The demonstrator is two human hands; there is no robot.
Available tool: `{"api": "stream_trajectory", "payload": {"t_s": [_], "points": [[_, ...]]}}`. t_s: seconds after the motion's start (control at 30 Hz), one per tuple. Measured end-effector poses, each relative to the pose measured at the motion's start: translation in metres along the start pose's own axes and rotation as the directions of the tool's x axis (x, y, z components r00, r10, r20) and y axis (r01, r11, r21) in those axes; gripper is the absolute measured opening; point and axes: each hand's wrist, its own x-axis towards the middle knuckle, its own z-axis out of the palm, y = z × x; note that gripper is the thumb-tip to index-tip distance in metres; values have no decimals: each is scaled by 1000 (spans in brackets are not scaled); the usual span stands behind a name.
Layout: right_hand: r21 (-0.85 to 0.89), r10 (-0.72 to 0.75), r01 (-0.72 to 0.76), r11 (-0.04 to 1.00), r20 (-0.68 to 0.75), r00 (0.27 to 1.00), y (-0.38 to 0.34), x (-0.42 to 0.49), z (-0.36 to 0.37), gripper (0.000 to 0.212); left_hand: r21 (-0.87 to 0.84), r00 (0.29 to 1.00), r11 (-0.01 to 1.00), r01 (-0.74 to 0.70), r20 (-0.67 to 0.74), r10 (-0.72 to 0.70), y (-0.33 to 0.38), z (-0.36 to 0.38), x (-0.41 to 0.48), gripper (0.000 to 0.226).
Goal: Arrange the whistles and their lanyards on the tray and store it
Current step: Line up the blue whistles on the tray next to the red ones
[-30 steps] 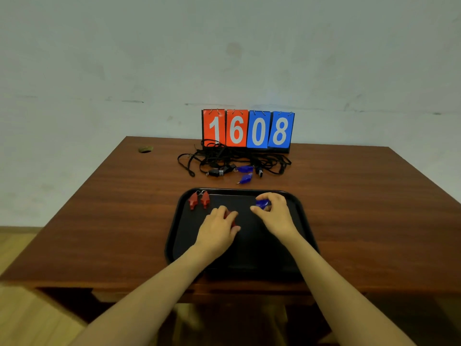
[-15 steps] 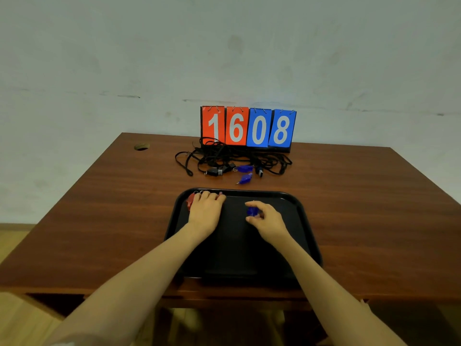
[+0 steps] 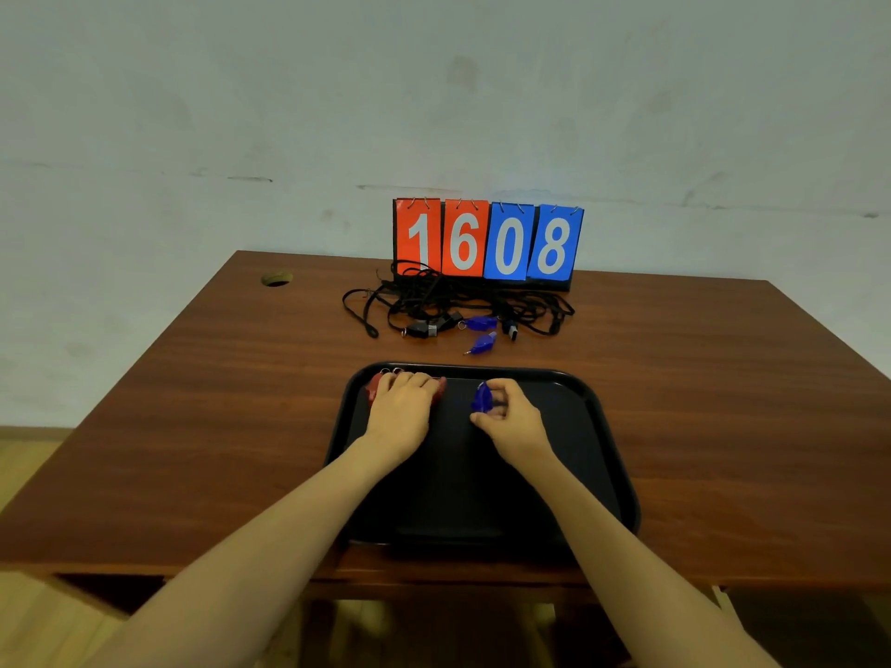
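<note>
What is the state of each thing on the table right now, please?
Tray: flat on table, near edge.
Red whistles: on tray, under left hand.
Blue whistle: pinched in right hand, over tray.
Two blue whistles: loose on table.
Lanyards: tangled on table.
Scoreboard: upright, showing 1608.

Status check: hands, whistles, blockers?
Left hand covering red whistles on tray. Right hand pinching blue whistle. Lanyards untouched. No blockers.
</note>
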Motion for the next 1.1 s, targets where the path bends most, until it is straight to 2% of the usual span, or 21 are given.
{"api": "stream_trajectory", "payload": {"t_s": [0.07, 0.17, 0.23, 0.33, 0.4, 0.5, 0.57, 0.67, 0.77, 0.9, 1.1], "points": [[3, 4, -4, 1000, -8, 1000, 0, 0, 0, 53, -174, 999, 985, 0, -49, -9, -3, -3, 0, 44], [14, 15, -14, 1000, -32, 999, -1, 0, -3, 54, -344, 980, 936, 70, -152, -129, -3, -6, -4, 43], [23, 15, -14, 1000, -46, 999, -2, 1, -6, 53, -282, 980, 953, 111, -128, -152, 0, -5, -4, 44], [23, 12, -10, 1000, -52, 999, -3, 1, -9, 52, -143, 986, 978, 152, 96, -139, 6, -3, 0, 52], [24, 11, -9, 1000, -54, 998, -2, 0, -11, 51, -164, 981, 976, 141, 157, -115, 11, -4, 3, 47], [25, 10, -8, 1000, -61, 998, 0, -1, -14, 50, -78, 994, 997, 14, 109, -5, 19, -7, 4, 36], [32, 22, -20, 999, -67, 997, 2, -1, -16, 51, -10, 1000, 1000, -26, 12, 26, 17, -7, 4, 40], [37, 39, -36, 999, -70, 997, 5, -2, -16, 51, -57, 990, 995, 80, -111, -86, 14, -6, 1, 48], [56, 35, -32, 998, -68, 997, 8, -2, -16, 51, -169, 994, 981, 97, -34, -104, 28, -6, -6, 40], [49, 22, -18, 999, -73, 997, 10, 0, -16, 54, -109, 986, 994, 20, 167, -1, 37, 3, -6, 44], [1, -1, 1, 1000, -45, 999, 10, 2, -18, 52, -73, 981, 997, 2, 193, 13, 18, 1, 7, 39]]}}
